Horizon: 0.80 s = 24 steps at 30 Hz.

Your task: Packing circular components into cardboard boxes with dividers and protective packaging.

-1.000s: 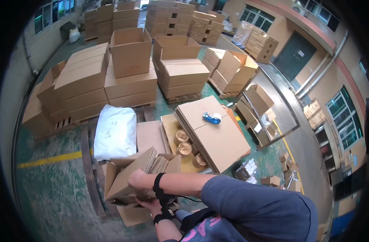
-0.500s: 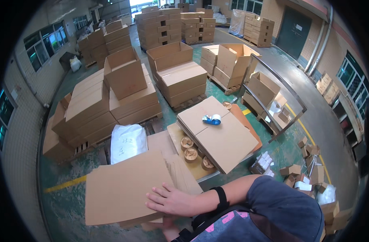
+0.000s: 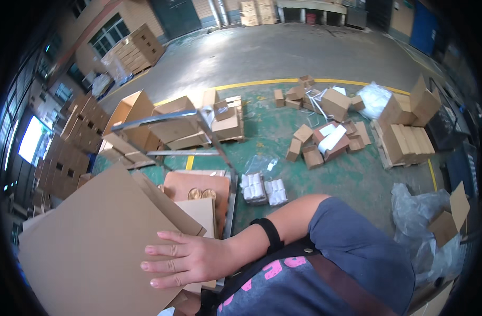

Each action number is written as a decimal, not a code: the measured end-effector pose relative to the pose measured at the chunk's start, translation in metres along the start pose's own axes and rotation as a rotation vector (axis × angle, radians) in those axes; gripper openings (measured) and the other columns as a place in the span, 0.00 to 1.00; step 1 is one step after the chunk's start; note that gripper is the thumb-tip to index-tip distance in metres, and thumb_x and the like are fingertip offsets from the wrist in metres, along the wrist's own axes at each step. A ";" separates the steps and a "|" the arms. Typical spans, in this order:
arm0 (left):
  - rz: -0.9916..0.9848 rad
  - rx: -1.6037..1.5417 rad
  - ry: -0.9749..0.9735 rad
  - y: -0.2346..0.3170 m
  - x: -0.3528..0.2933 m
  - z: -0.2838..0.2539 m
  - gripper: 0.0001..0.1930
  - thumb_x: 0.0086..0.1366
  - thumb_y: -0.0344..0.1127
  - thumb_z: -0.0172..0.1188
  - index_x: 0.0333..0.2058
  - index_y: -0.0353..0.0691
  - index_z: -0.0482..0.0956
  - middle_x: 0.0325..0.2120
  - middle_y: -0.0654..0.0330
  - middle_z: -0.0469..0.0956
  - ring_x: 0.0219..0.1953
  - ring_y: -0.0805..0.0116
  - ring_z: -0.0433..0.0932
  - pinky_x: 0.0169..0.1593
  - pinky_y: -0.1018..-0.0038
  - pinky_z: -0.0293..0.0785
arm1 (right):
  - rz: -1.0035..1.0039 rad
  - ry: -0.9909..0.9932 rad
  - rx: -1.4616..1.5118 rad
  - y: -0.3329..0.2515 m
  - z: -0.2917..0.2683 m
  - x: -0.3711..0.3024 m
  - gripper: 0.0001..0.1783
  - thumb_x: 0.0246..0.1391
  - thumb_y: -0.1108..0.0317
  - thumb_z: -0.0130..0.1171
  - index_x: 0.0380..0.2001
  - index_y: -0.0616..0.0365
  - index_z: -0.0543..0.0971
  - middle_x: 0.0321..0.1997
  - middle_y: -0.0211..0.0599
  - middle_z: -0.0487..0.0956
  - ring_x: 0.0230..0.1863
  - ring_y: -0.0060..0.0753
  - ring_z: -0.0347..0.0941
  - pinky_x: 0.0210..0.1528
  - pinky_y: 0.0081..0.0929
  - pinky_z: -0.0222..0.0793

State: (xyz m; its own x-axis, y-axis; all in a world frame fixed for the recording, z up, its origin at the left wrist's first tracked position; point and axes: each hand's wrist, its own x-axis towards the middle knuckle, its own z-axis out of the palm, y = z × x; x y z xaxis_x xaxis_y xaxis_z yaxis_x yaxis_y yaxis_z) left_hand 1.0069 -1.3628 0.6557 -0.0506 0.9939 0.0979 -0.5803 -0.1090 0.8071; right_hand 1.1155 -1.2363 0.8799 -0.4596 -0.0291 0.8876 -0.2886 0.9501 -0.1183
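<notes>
A large flattened cardboard sheet [image 3: 93, 242] fills the lower left of the view, tilted up toward the camera; the right hand [image 3: 191, 258] lies flat against its right edge, fingers [image 3: 162, 250] spread and stretched straight, pressed on the board rather than curled round it; a black band [image 3: 270, 234] sits on that wrist; the left hand is out of sight. Just past the sheet a metal-framed tabletop [image 3: 228, 210] carries a brown board [image 3: 196, 184] with two round tape rolls [image 3: 201, 194] on it. The room is a warehouse; the floor [image 3: 283, 58] is bare grey concrete farther off and worn green paint nearer, the two parted by a yellow line [image 3: 262, 82]. Small brown cartons [image 3: 325, 131] lie scattered over the green part; white wrapped packs [image 3: 264, 188] rest on the floor beside the tabletop; stacked flat cartons [image 3: 407, 139] stand at the right, with crumpled clear plastic [image 3: 425, 216] near them. Open boxes [image 3: 146, 124] and tall carton stacks [image 3: 72, 152] crowd the left side by bright windows [image 3: 33, 139]; another pallet of cartons [image 3: 138, 50] stands by the far wall.
</notes>
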 end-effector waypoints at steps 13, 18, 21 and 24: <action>-0.259 0.203 -0.712 -0.109 0.337 0.132 0.29 0.68 0.53 0.42 0.60 0.38 0.58 0.57 0.54 0.63 0.57 0.58 0.64 0.55 0.63 0.67 | 1.012 1.008 0.098 0.091 -0.286 -0.108 0.57 0.43 0.56 0.68 0.66 0.63 0.42 0.64 0.48 0.58 0.64 0.39 0.55 0.63 0.30 0.55; -0.301 -0.675 -0.793 -0.160 0.442 0.199 0.18 0.59 0.29 0.59 0.49 0.35 0.72 0.43 0.56 0.76 0.44 0.66 0.76 0.46 0.71 0.75 | 1.294 1.157 0.326 0.093 -0.329 -0.202 0.34 0.51 0.56 0.54 0.56 0.65 0.62 0.48 0.44 0.73 0.49 0.36 0.72 0.50 0.31 0.70; -0.627 -0.728 -0.720 -0.203 0.483 0.262 0.27 0.52 0.18 0.60 0.53 0.35 0.68 0.48 0.54 0.74 0.51 0.65 0.74 0.54 0.69 0.70 | 1.322 1.204 0.196 0.100 -0.348 -0.245 0.35 0.59 0.45 0.41 0.59 0.62 0.61 0.57 0.42 0.68 0.56 0.38 0.66 0.56 0.34 0.65; -0.625 -0.697 -0.715 -0.213 0.527 0.321 0.30 0.51 0.16 0.58 0.55 0.35 0.66 0.50 0.53 0.73 0.54 0.63 0.72 0.57 0.68 0.68 | 1.214 1.395 0.036 0.132 -0.386 -0.270 0.35 0.60 0.45 0.37 0.59 0.63 0.59 0.57 0.45 0.67 0.56 0.36 0.65 0.58 0.34 0.61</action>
State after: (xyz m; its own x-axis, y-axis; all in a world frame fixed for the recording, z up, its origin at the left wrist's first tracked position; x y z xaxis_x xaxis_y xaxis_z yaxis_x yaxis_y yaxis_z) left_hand 1.3645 -0.8211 0.7225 0.7391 0.6121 0.2811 -0.6725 0.6467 0.3599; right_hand 1.5252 -0.9831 0.7965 0.5341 0.8454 -0.0052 -0.3942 0.2436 -0.8861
